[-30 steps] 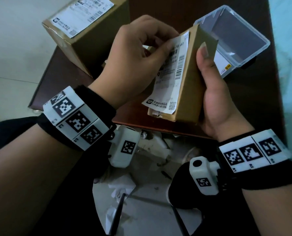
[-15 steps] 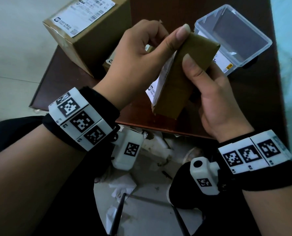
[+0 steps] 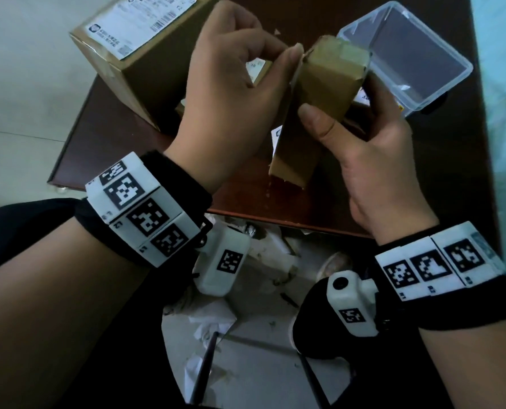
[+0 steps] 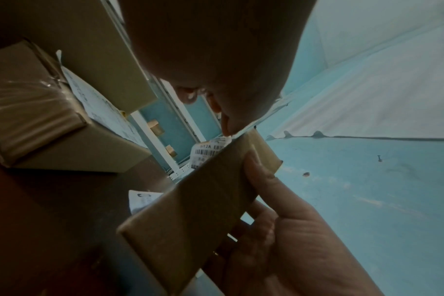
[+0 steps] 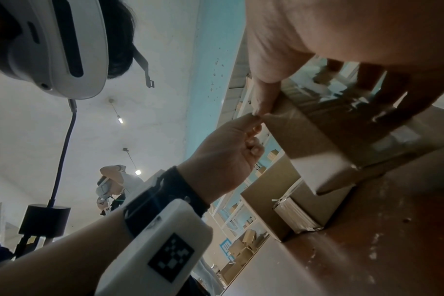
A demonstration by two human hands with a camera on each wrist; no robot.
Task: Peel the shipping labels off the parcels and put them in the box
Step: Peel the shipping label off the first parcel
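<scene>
Cardboard parcel (image 3: 319, 113) gripped by right hand (image 3: 372, 160), label (image 4: 208, 152) half-peeled in left hand (image 3: 234, 93) pinch; clear box (image 3: 449, 84) awaits; larger parcel (image 3: 145, 54) untouched.

Premises appear to be a parcel storeroom: metal shelving (image 5: 243, 202) stacked with cardboard cartons (image 5: 241, 248), labelled parcels (image 3: 133, 45) on a table (image 3: 113, 137).
</scene>
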